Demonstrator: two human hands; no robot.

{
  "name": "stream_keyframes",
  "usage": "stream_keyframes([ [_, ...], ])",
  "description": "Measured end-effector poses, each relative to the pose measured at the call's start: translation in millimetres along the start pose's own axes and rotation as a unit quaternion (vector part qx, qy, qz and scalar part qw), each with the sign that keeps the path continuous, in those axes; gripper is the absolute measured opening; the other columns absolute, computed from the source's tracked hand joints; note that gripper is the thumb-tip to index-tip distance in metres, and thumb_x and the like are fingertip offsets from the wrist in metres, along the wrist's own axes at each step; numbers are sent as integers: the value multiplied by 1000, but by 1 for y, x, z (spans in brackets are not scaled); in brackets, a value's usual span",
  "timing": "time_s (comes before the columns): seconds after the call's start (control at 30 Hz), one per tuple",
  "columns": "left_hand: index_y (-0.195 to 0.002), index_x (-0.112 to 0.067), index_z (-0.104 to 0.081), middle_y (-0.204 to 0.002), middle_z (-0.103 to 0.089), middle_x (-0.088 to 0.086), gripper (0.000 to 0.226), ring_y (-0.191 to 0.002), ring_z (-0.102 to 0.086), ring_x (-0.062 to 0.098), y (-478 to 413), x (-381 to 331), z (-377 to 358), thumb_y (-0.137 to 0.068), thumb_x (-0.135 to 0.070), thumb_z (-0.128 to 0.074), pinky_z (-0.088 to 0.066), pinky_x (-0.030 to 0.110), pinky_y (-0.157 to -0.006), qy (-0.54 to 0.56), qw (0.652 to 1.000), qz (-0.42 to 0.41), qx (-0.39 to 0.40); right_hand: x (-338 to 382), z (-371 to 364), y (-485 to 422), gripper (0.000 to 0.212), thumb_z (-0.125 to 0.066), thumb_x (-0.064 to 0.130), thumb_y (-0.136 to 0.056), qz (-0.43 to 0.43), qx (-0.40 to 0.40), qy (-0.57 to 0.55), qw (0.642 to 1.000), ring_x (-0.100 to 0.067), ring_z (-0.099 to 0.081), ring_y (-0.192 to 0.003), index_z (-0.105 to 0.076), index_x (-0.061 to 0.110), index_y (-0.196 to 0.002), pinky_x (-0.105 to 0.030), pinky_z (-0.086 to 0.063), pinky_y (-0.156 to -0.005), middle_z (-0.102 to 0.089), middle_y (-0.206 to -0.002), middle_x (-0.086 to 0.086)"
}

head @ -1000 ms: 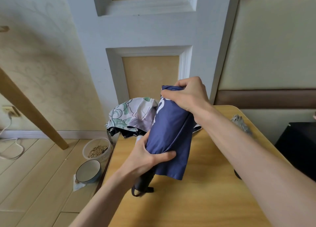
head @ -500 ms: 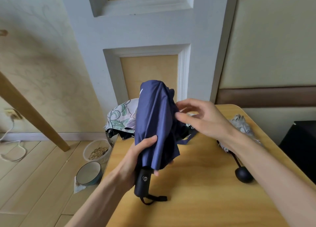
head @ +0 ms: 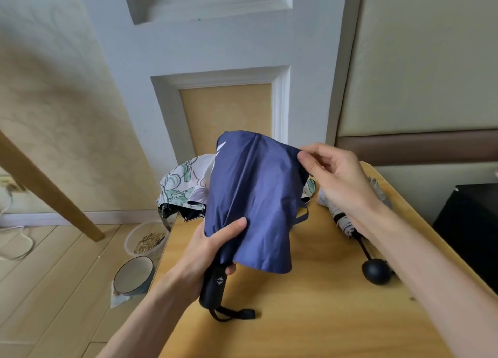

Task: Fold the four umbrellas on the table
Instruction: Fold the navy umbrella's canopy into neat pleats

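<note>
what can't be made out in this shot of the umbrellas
Head view:
- floral umbrella: handle and most of the canopy hidden behind the blue umbrella.
- grey umbrella: canopy mostly covered by the right hand and forearm.
- fourth umbrella: not seen anywhere.
- black object at the right edge: cut off, cannot identify.

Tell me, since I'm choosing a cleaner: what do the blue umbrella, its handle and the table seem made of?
The blue umbrella: thin synthetic cloth, probably polyester or nylon; it creases softly with a faint sheen. The handle: black moulded plastic, perhaps rubber-coated; matte, with a small emblem. The table: wood or wood-look laminate, unclear which; yellowish grain under a smooth, slightly glossy surface.
</note>
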State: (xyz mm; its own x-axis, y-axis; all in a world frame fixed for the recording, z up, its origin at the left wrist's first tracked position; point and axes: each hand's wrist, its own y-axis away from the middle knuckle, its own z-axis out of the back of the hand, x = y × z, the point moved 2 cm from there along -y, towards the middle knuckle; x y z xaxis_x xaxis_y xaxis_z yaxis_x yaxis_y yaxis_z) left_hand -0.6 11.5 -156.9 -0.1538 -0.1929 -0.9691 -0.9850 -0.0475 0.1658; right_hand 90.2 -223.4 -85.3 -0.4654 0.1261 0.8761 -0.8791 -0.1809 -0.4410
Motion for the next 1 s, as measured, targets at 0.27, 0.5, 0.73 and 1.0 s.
stream_keyframes([
  [0.27,-93,-4,-61,-64,-52,16,53,-51,-44,26,-1,-22,27,-67,-29,-100,-40,30,-42,-104,991,-72,-43,-1,19,-1,33,-71,46,-91,-64,116,102,986,-13,-72,-103,-80,15,-101,-45,-54,-99,-79,-105,-2],
  [0.5,-103,2,-61,-72,-60,24,71,-58,-53,37,-4,-27,35,-58,-41,-96,-47,36,-47,-88,993,-78,-8,-7,7,8,32,-69,35,-94,-86,144,-46,985,-19,-73,-113,-74,12,-116,-42,-60,-97,-77,-116,-1],
  [0.73,-86,-10,-63,-69,-57,19,52,-44,-46,26,-5,-29,38,-59,-41,-94,-41,29,-39,-79,995,-56,18,-3,16,5,51,-64,56,-91,-24,75,25,997,-29,-68,-85,-75,7,-84,-46,-51,-88,-76,-85,-9],
  [1.0,-101,-8,-66,-77,-60,15,57,-46,-43,27,-8,-17,29,-63,-43,-89,-40,26,-36,-10,999,-24,34,-11,22,10,28,-75,17,-93,-38,171,-11,984,-12,-72,-112,-76,8,-120,-27,-54,-97,-80,-115,0],
])
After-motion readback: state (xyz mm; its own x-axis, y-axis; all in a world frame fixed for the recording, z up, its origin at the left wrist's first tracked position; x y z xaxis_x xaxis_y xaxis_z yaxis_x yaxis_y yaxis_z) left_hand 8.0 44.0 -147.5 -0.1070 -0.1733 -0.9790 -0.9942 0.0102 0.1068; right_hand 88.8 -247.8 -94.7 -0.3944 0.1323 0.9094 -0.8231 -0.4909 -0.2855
